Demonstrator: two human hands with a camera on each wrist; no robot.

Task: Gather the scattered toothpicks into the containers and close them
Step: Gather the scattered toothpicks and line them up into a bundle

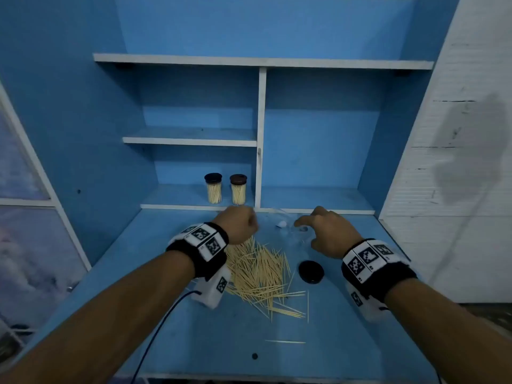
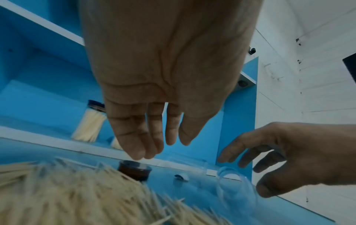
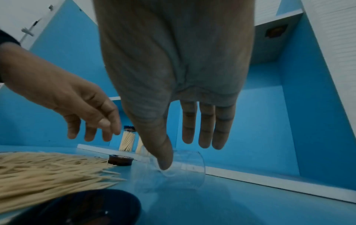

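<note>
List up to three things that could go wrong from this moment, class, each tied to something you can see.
1. The clear container lies on its side under the open right hand; it could roll away when touched.
2. The left hand hovers over the toothpick pile; a careless sweep may scatter it further.
3. One stray toothpick lies apart near the desk's front edge and could be missed or knocked off.

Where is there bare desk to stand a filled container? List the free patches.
Free: the near desk in front of the toothpick pile, bar one stray toothpick; the right cubby floor. Crowded: the centre, with pile, black lid, clear container and both hands.
</note>
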